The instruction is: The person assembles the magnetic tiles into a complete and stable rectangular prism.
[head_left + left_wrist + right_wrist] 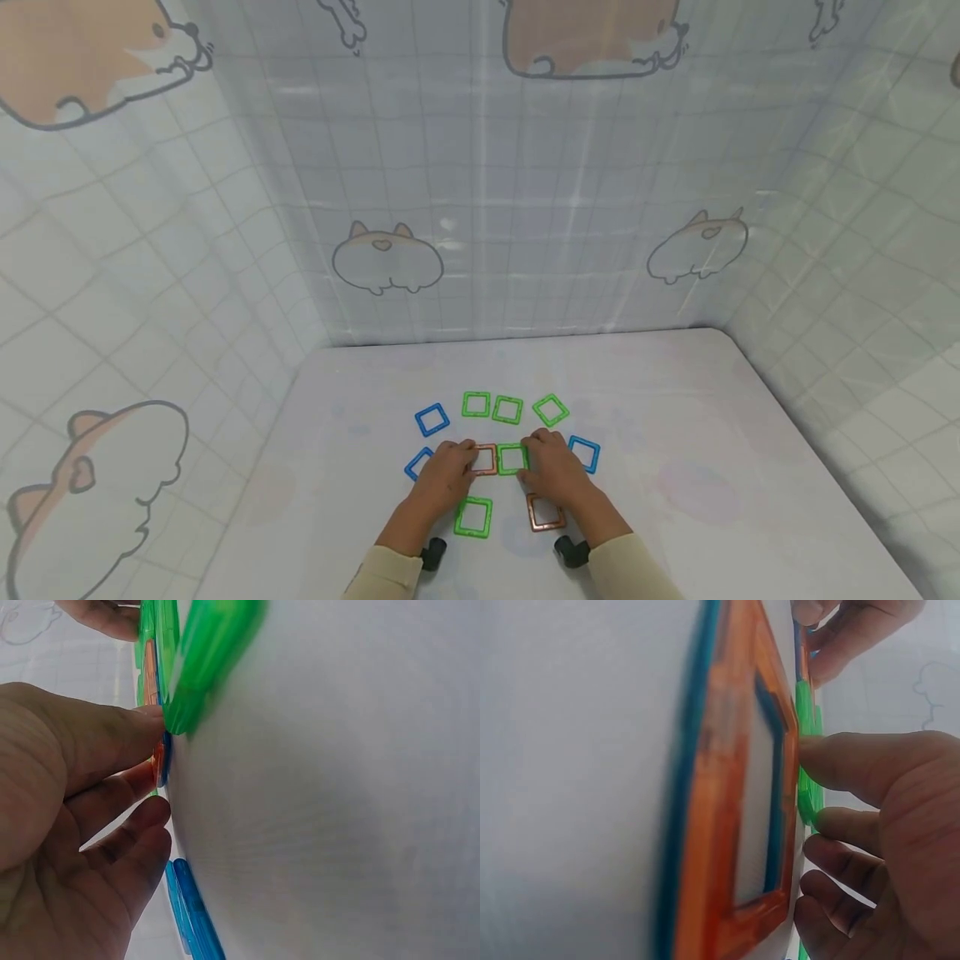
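Note:
Near the table's middle, my left hand (447, 475) pinches the left side of an orange square magnetic tile (486, 473) between thumb and fingers. A blue edge runs along this tile in the left wrist view. Against its right side lies a green square magnetic tile (512, 472), whose right side my right hand (553, 468) pinches. Both tiles are open frames, flat at table level. Closer to me, another green tile (472, 534) lies by the left hand, and an orange-brown tile (531, 512) lies under the right wrist; teal edging shows beside it in the right wrist view.
Beyond the hands lie a blue tile (445, 414) and green tiles (476, 393), (507, 397), (543, 402). A second blue tile (417, 458) is partly hidden behind the left hand; another blue tile (597, 460) sits right of the right hand. Patterned curtains (525, 167) enclose the white table (712, 400).

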A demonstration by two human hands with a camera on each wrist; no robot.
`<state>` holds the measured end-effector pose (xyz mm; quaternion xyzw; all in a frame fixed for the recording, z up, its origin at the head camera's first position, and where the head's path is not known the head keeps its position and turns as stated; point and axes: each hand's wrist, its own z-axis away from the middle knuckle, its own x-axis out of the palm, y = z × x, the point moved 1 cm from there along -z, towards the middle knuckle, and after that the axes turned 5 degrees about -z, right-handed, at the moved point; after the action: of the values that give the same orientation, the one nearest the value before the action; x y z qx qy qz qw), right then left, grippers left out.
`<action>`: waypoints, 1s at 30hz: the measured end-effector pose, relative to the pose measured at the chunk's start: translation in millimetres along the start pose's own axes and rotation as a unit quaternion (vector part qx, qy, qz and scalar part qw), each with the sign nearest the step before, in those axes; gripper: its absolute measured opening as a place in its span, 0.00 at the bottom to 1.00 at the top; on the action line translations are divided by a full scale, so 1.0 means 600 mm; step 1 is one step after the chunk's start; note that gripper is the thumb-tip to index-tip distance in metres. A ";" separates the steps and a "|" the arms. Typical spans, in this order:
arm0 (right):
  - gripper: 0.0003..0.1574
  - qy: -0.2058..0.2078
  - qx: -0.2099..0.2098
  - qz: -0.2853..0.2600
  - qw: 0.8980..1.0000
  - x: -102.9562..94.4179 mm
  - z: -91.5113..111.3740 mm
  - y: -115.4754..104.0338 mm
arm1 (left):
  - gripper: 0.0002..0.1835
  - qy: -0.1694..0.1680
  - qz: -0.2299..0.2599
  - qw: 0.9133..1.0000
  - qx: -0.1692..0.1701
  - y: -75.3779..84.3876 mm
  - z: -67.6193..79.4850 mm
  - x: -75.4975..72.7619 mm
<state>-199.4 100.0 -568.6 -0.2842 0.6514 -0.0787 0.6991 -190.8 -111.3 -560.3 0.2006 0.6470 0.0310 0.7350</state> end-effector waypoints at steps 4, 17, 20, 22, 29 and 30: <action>0.31 0.001 0.005 0.003 1.000 0.002 0.000 0.001 | 0.22 0.000 0.002 1.000 -0.002 0.000 0.001 0.002; 0.23 0.023 -0.002 0.001 1.000 0.007 -0.003 0.006 | 0.27 0.023 0.038 0.999 -0.031 -0.002 0.004 0.009; 0.24 0.016 0.002 0.010 1.000 0.009 -0.006 0.007 | 0.29 0.037 0.048 0.997 -0.047 -0.009 0.007 0.007; 0.24 0.013 0.003 0.013 1.000 0.009 -0.009 0.007 | 0.29 0.049 0.052 0.996 -0.056 -0.014 0.011 0.005; 0.25 0.028 0.011 0.001 1.000 0.008 -0.014 0.008 | 0.25 0.097 0.042 0.993 -0.056 -0.036 0.017 0.000; 0.25 0.031 0.012 0.001 0.999 0.008 -0.014 0.008 | 0.25 0.101 0.042 0.992 -0.060 -0.039 0.018 0.000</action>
<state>-208.3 98.9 -575.1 -0.2729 0.6720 -0.0947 0.6819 -185.6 -135.5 -567.1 0.1789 0.7061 0.1203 0.6745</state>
